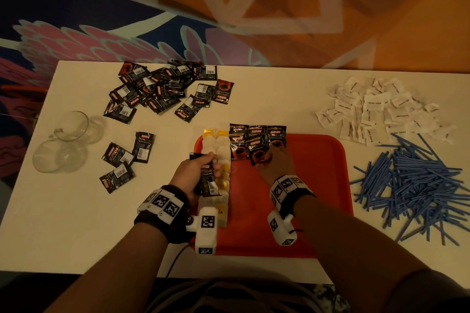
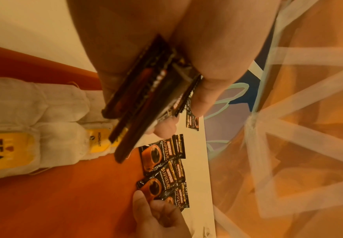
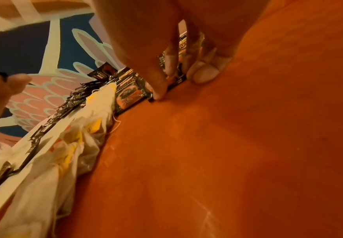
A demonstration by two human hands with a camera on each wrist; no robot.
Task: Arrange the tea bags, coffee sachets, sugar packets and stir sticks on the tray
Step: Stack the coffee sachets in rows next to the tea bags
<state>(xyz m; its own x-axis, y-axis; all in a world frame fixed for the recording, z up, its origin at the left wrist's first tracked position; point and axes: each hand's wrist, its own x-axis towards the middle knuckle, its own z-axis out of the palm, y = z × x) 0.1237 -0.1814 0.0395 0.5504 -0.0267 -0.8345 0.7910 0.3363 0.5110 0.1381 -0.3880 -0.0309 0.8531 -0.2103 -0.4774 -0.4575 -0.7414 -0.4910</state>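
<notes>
Currently we have the coffee sachets (image 1: 256, 143) going down in overlapping rows at the far edge of the red tray (image 1: 318, 173), just beside two columns of tea bags (image 1: 221, 150) along its left side. Sachets look light, thin and slick-foiled; likely to slide over one another, so best pinched flat by an edge or corner. Right hand (image 1: 276, 164) reaches palm-down over the tray, fingertips (image 3: 160, 95) pinching the near edge of the nearest sachet (image 1: 259, 154) against the tray floor. Left hand (image 1: 195, 173) hovers over the tea bags, thumb and fingers clamped on a spare stack of sachets (image 2: 146, 103) held edge-on. Loose sachets (image 1: 157, 91), sugar packets (image 1: 376, 109) and blue stir sticks (image 1: 417, 180) lie on the white table (image 1: 63, 223), off the tray.
</notes>
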